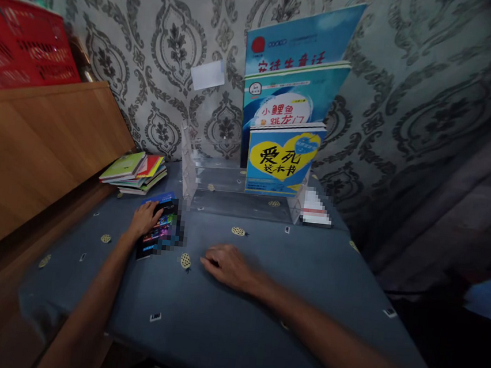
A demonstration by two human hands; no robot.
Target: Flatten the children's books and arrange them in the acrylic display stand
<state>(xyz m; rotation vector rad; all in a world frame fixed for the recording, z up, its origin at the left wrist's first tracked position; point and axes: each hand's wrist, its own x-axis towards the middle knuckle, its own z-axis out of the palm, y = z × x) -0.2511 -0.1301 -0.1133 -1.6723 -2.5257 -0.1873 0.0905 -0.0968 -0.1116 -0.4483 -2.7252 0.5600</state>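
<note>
My left hand (145, 219) lies over the upper left part of a dark book (151, 245) with a colourful cover, its fingers spread on it. Under the far end of that book, a blue book (166, 196) shows. My right hand (226, 265) rests on the tablecloth with its fingers curled in, and nothing shows in them. Ahead of it stands a clear tiered book stand (189, 173). On the stand's right side, a blue and yellow book (283, 179) leans in front of a teal book (337, 88) and a taller blue book (303, 36).
A pile of books (131, 173) lies at the table's left back. Beside it is a wooden cabinet (36, 146) with a red basket (29, 41) on top. A partly blurred white item (314, 208) sits right of the stand. Patterned wallpaper (176, 38) is behind, a grey curtain (422, 195) at right.
</note>
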